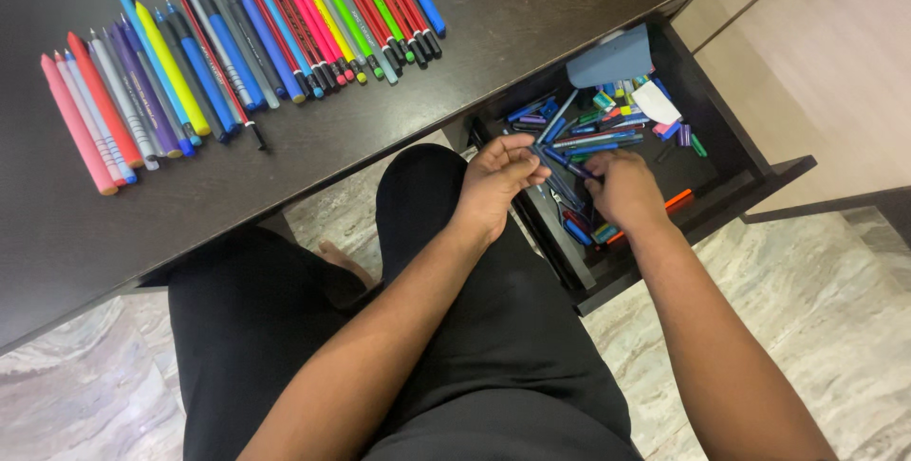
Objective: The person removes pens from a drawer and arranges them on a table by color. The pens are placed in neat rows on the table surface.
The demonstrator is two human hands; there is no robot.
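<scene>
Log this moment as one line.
left hand: holds blue pen | right hand: grips same pen | over open drawer | pens lined on desk

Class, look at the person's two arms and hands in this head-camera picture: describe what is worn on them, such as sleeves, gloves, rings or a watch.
Both forearms are bare up to the picture's lower edge; no sleeve shows. The left hand and the right hand wear no gloves, and no watch, bracelet or ring is visible on either. The only clothing in view is black fabric trousers over the legs below the arms.
</scene>
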